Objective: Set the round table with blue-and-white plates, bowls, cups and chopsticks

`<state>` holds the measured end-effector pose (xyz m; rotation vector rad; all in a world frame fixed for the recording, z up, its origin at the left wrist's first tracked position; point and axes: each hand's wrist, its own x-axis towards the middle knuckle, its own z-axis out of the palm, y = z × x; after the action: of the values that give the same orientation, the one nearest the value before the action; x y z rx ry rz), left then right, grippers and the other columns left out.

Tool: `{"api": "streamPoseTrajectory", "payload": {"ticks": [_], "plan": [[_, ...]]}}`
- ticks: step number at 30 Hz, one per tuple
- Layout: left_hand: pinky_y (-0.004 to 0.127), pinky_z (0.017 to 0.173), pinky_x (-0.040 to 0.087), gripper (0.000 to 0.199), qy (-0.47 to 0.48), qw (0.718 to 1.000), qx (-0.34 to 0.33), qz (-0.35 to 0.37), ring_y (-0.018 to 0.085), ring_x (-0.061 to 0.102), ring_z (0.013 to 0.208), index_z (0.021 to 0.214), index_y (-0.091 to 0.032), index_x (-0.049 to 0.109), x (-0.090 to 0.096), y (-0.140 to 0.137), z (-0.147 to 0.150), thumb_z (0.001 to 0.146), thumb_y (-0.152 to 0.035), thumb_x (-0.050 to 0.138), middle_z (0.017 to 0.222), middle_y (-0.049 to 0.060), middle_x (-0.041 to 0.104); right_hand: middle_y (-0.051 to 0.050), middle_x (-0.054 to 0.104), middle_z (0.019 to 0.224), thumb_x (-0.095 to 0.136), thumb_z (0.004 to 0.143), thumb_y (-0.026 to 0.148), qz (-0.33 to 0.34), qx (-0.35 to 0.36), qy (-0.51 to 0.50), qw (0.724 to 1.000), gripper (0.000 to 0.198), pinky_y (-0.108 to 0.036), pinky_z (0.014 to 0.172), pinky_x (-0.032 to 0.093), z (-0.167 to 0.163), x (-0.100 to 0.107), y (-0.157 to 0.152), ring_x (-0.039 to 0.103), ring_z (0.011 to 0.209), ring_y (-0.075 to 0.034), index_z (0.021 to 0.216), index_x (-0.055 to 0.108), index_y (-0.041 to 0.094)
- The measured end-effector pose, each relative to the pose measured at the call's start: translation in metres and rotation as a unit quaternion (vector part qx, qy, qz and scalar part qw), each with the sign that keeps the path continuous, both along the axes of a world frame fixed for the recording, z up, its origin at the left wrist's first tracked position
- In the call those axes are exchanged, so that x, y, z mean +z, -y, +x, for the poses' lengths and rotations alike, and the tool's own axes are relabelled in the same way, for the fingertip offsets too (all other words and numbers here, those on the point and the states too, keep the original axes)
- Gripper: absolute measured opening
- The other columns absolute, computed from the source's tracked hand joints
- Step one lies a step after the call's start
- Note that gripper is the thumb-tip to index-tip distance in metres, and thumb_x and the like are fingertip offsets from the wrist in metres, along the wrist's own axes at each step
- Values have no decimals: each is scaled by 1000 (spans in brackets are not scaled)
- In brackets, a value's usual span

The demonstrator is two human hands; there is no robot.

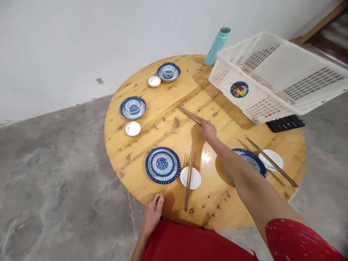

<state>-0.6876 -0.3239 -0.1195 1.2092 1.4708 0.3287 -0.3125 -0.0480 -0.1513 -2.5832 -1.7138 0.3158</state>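
Note:
My right hand [208, 131] reaches across the middle of the round wooden table, its fingers closed around the ends of several wooden chopsticks [190, 115] whose tips point back left. My left hand [154, 207] rests by the table's front edge, fingers curled, with nothing visible in it. Just beyond it lies a blue-patterned plate [162, 165]. To that plate's right, a pair of chopsticks [188, 185] lies across a small white dish [197, 178]. Under my right forearm, another blue plate [254, 159] is partly hidden; beside it, chopsticks [268, 158] cross a white dish [274, 159].
A white plastic basket [223, 78] stands at the back right, near a turquoise bottle [216, 47] and a black tray-like object [286, 124]. Along the left lie two plates with bowls [133, 108] [168, 71] and two small dishes [133, 128] [154, 81].

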Motion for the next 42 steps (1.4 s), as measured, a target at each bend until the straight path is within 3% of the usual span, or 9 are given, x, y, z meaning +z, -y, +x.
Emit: {"api": "streamPoseTrajectory", "payload": {"ticks": [5,14,22,26,34,42], "plan": [[30,78,50,39,1,1000,4,6,20,67,82,92,-21,62,1,-1,0,97,-52,38,86,5,70,-19,56,124,50,94,23,7,-14,7,1000,38,-38,82,50,1,5,-1,64,94,-29,130,59,12],[29,75,48,37,-1,1000,11,8,19,66,78,92,-22,62,-1,1,1,97,-50,39,85,4,69,-20,57,127,46,95,18,-10,17,19,1000,38,-39,84,50,0,8,-2,65,96,-29,130,61,12],[30,75,47,39,-10,1000,4,12,20,67,78,93,-20,62,-4,2,0,96,-50,37,86,6,70,-23,59,125,50,97,21,-74,7,26,997,36,-38,90,51,-10,20,-8,66,108,-33,127,64,7],[29,75,47,37,-4,1000,8,17,19,67,78,91,-21,61,-4,3,1,97,-49,38,87,6,70,-27,58,128,56,93,18,-102,66,45,992,36,-38,90,51,-18,22,-4,67,109,-35,126,62,4],[27,73,45,32,-4,1000,13,28,17,66,75,91,-21,61,-5,6,2,98,-44,39,85,3,70,-25,64,122,58,92,18,-150,154,82,973,39,-35,86,50,-25,24,16,67,108,-32,128,57,4],[26,71,41,25,-9,999,10,47,17,62,75,87,-21,60,-2,11,3,95,-37,42,77,1,66,-26,68,117,60,90,23,-181,178,105,961,37,-34,78,48,-24,19,31,68,104,-33,121,65,5]]}}
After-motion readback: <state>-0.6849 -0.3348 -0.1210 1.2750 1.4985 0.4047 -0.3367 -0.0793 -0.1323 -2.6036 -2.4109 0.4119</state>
